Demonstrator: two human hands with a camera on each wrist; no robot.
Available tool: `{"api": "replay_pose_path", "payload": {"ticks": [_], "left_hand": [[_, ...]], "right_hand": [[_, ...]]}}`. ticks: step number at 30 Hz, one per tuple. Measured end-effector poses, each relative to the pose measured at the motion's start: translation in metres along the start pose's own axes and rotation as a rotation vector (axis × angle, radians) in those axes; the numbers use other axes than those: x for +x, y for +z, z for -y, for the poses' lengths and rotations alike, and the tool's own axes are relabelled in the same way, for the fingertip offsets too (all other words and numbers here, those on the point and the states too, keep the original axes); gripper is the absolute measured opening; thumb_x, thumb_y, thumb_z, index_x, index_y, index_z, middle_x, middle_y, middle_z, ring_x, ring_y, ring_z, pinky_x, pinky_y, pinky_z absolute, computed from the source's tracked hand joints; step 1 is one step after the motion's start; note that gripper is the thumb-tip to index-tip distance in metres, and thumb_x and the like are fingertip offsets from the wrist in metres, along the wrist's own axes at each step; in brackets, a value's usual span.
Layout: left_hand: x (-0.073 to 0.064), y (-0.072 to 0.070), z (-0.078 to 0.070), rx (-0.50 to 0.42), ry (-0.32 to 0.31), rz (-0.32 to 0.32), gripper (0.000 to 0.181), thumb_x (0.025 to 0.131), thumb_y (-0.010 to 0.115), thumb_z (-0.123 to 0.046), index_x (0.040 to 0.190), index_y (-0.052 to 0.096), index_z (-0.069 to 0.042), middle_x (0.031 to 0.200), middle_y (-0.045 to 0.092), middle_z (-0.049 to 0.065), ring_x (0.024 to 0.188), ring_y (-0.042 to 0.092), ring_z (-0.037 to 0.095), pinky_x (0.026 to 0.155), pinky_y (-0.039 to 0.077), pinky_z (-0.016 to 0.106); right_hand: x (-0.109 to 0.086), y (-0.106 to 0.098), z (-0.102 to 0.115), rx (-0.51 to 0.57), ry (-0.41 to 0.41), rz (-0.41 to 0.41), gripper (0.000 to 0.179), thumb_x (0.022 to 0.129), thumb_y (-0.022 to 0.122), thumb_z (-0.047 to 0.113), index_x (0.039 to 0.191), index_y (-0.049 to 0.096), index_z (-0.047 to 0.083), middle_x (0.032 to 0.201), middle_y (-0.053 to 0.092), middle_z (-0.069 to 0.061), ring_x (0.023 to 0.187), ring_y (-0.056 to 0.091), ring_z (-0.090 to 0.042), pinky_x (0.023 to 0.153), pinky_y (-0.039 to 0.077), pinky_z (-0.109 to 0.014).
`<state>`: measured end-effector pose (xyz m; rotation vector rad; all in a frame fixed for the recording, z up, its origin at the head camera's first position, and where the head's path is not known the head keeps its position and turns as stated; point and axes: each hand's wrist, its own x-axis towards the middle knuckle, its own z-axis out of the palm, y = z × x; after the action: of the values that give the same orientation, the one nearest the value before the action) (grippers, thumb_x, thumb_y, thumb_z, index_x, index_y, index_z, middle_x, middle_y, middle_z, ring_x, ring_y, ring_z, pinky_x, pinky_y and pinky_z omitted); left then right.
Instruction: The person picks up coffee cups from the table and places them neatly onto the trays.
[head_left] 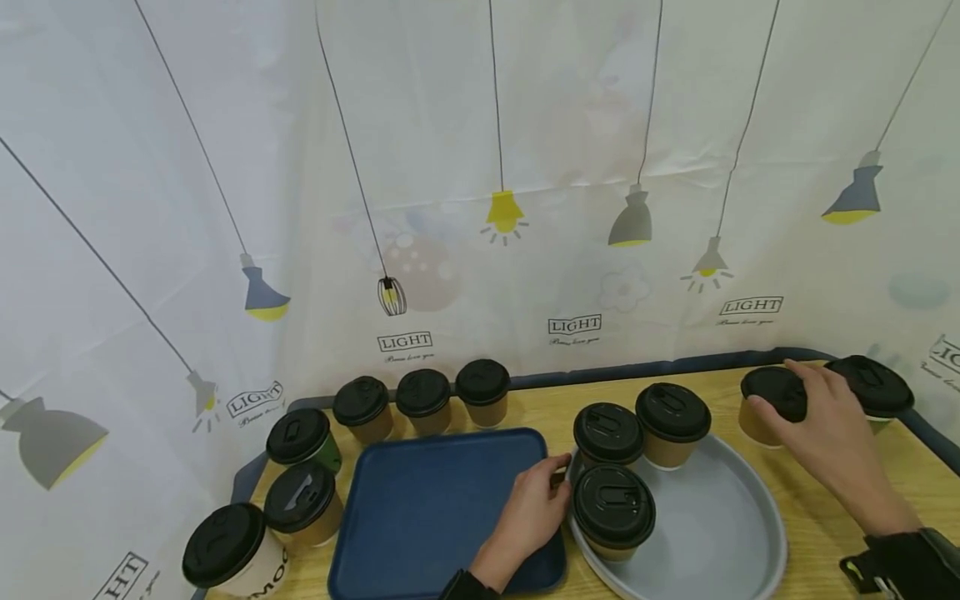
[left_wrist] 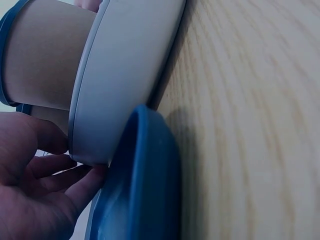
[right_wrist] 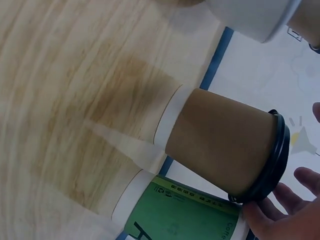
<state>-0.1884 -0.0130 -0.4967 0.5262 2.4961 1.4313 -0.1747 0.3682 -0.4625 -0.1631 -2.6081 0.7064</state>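
My left hand (head_left: 528, 512) is at the left side of the round grey tray (head_left: 738, 475), pinching its rim between thumb and fingers; the left wrist view shows the fingertips (left_wrist: 95, 175) against the wall. Three black-lidded brown cups stand on this tray, the front one (head_left: 613, 512) nearest that hand. At the right, my right hand (head_left: 832, 433) reaches over a brown paper cup (right_wrist: 222, 140) with a black lid, which stands on the table. Its fingers are spread about the lid; in the right wrist view the upper fingers are apart from it. A green cup (right_wrist: 185, 212) stands beside it.
Left of the round tray, a blue rectangular tray (head_left: 442, 500) lies on the wooden table (left_wrist: 250, 125). Several lidded cups line its back and left sides, among them a white one (head_left: 232, 550). A lamp-printed cloth (head_left: 465, 108) hangs behind.
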Motion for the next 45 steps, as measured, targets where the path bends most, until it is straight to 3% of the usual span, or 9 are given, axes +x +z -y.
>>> {"api": "replay_pose_path", "payload": {"ticks": [7,12,17,21,27,32,38,45], "left_hand": [[-0.001,0.001,0.0,0.012,0.002,-0.012,0.038,0.104,0.058,-0.004,0.142,0.06,0.0,0.14,0.062,0.016,0.119,0.068,0.025,0.089,0.058,0.029],[-0.001,0.001,0.001,0.018,0.0,-0.007,0.038,0.105,0.058,-0.005,0.143,0.06,-0.001,0.14,0.063,0.016,0.118,0.068,0.024,0.088,0.058,0.029],[0.0,0.0,0.001,0.025,-0.004,-0.007,0.039,0.105,0.058,-0.006,0.143,0.06,-0.002,0.14,0.063,0.015,0.119,0.068,0.024,0.088,0.058,0.029],[0.0,0.0,0.002,0.039,-0.003,-0.011,0.038,0.105,0.058,-0.005,0.143,0.06,-0.002,0.14,0.063,0.015,0.119,0.068,0.024,0.088,0.058,0.029],[-0.001,0.001,0.003,0.048,0.002,-0.009,0.039,0.105,0.057,-0.005,0.144,0.059,-0.002,0.14,0.063,0.015,0.121,0.066,0.025,0.089,0.058,0.029],[-0.001,0.001,0.002,0.058,0.006,0.003,0.039,0.106,0.057,-0.006,0.144,0.059,-0.002,0.139,0.063,0.015,0.121,0.066,0.025,0.089,0.058,0.029],[-0.001,0.001,0.001,0.073,0.027,0.0,0.039,0.106,0.056,-0.006,0.144,0.058,-0.001,0.138,0.064,0.016,0.12,0.066,0.025,0.088,0.058,0.029],[-0.002,0.0,0.002,0.081,0.024,0.001,0.039,0.106,0.057,-0.005,0.145,0.058,-0.001,0.138,0.064,0.016,0.122,0.065,0.024,0.088,0.057,0.027]], "right_hand": [[0.009,0.01,-0.001,-0.05,-0.105,-0.028,0.082,0.092,0.08,0.033,0.146,0.041,-0.016,0.139,0.038,-0.046,0.122,0.036,-0.068,0.097,0.03,-0.078],[0.014,0.018,-0.006,-0.07,-0.131,-0.044,0.086,0.087,0.084,0.024,0.143,0.038,-0.023,0.141,0.034,-0.051,0.123,0.034,-0.07,0.102,0.028,-0.079],[0.019,0.023,-0.007,-0.081,-0.15,-0.04,0.086,0.084,0.087,0.023,0.14,0.043,-0.024,0.136,0.04,-0.049,0.118,0.039,-0.067,0.099,0.032,-0.078],[0.024,0.027,-0.005,-0.046,-0.127,-0.007,0.089,0.084,0.087,0.03,0.143,0.042,-0.021,0.137,0.037,-0.048,0.119,0.038,-0.066,0.094,0.034,-0.078],[0.031,0.031,-0.003,0.004,-0.032,0.078,0.106,0.087,0.083,0.045,0.154,0.028,-0.015,0.145,0.024,-0.05,0.12,0.035,-0.071,0.088,0.037,-0.08],[0.031,0.032,-0.004,0.005,0.011,0.136,0.102,0.09,0.079,0.045,0.154,0.026,-0.014,0.144,0.022,-0.052,0.112,0.039,-0.071,0.08,0.042,-0.077],[0.029,0.027,-0.003,0.012,-0.009,0.11,0.091,0.091,0.079,0.039,0.148,0.034,-0.015,0.141,0.024,-0.05,0.108,0.042,-0.068,0.078,0.043,-0.075],[0.02,0.006,0.013,0.031,-0.037,0.048,0.09,0.09,0.081,0.036,0.151,0.034,-0.012,0.144,0.025,-0.047,0.118,0.037,-0.066,0.086,0.038,-0.078]]}}
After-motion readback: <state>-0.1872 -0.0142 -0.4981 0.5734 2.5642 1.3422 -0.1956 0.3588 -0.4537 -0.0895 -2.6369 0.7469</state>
